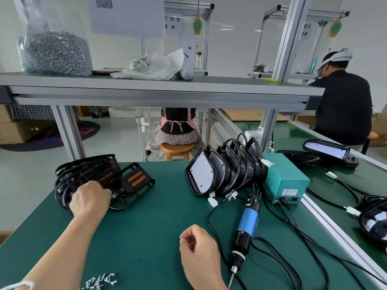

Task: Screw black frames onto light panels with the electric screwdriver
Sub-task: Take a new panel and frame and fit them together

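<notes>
Black frames (98, 172) gripped by left hand (90, 198), right hand (199, 254) curled empty, screwdriver (248, 221) beside

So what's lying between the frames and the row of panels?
Nothing: just bare green mat between the frames and the panels, in the head view.

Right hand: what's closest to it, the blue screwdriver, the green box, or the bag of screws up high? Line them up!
1. Electric screwdriver, just right of the right hand.
2. Green box, farther back on the right.
3. Bag of screws, up on the shelf, far left.
</notes>
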